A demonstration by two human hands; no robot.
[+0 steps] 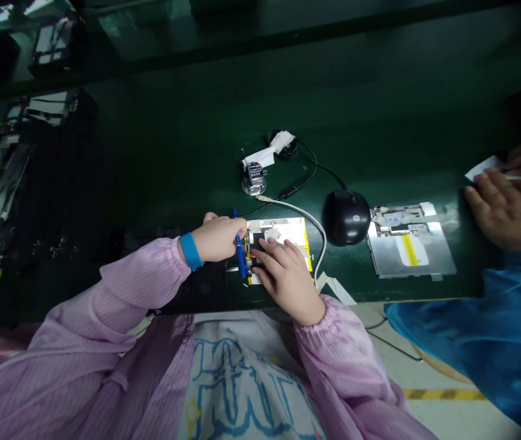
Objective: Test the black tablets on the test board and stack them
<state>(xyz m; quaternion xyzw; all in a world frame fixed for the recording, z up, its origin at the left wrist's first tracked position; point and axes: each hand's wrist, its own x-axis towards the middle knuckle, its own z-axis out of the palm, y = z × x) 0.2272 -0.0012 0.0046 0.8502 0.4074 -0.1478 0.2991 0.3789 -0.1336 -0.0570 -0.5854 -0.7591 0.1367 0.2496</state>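
Observation:
My left hand [218, 237] is closed round a blue pen-like tool [240, 256], its tip pointing down at the left edge of an opened flat device [295, 231] with yellow borders on the green table. My right hand [284, 273] lies flat on that device with fingers stretched out, pressing its lower middle. A blue band circles my left wrist. Both arms wear pink striped sleeves.
A white cable [318, 232] curves past the device's right side. A black mouse [347, 217] sits to the right, then a second opened device [410, 244]. A metal tally counter [254, 177] stands behind. Another person's hands [508, 205] in blue sleeves work at far right. Dark trays [3, 183] fill the left.

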